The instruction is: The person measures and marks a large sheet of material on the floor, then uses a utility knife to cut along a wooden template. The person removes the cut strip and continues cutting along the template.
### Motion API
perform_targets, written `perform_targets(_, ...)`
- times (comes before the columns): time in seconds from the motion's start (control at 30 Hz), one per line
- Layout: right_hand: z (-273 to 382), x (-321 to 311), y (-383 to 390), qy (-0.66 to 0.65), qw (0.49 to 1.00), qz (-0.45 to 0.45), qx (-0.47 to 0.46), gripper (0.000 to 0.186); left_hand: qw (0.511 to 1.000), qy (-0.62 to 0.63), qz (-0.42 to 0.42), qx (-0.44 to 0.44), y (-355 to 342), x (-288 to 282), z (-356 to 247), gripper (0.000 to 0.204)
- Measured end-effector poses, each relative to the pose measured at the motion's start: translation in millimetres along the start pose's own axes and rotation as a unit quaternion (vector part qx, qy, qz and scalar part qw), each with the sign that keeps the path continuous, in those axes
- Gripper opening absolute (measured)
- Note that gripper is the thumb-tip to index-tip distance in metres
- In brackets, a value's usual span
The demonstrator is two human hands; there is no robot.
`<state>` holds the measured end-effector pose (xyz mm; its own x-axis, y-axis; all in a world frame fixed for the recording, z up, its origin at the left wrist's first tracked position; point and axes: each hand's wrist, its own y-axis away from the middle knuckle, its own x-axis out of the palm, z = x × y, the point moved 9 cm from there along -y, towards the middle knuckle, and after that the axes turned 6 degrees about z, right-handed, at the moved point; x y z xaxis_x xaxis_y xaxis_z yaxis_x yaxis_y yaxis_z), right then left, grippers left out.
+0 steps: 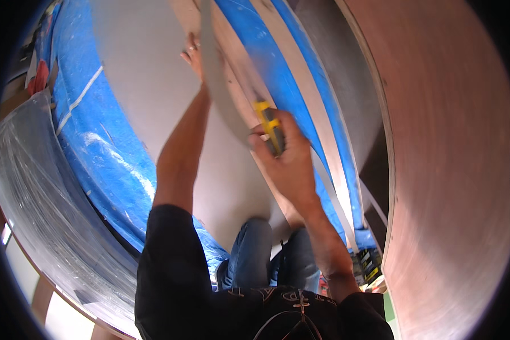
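Note:
My right hand (292,156) is closed around a yellow and black utility knife (271,127), slightly blurred. Its tip points away from me, over a pale wooden strip (241,79). A thin grey strip (212,73) curves down from the top edge to the fingers of this hand; whether they grip it, I cannot tell. Farther off, my left hand (193,56) rests with its fingers apart on the large grey sheet (147,62), beside the wooden strip. The grey strip hides part of that hand.
Blue tarp (105,153) lies under the sheet and between the wooden strips. Another pale strip (300,73) runs along the right. A large curved reddish-brown wooden panel (447,170) stands at far right. Clear plastic wrapping (45,209) covers something at left.

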<state>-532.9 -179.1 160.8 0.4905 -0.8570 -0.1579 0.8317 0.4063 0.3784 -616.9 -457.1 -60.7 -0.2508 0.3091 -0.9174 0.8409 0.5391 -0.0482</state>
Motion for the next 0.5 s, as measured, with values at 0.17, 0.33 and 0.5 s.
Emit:
perform_targets(0.17, 34.8, 14.1, 101.6, 0.01, 0.995, 0.007, -0.102, 0.037, 0.986, 0.065, -0.048, 0.146, -3.6, -21.8, -0.8, 0.052)
perform_targets(0.33, 34.3, 16.4, 142.1, 0.0, 0.992, -0.056, -0.113, 0.031, 0.979, 0.189, -0.032, 0.075, 104.7, -63.9, 30.4, 0.052)
perform_targets(0.5, 51.6, 28.3, 174.7, 0.037, 0.986, -0.071, -0.148, 0.03, 0.886, 0.414, 0.211, -0.003, 332.7, -71.5, -21.8, 0.051)
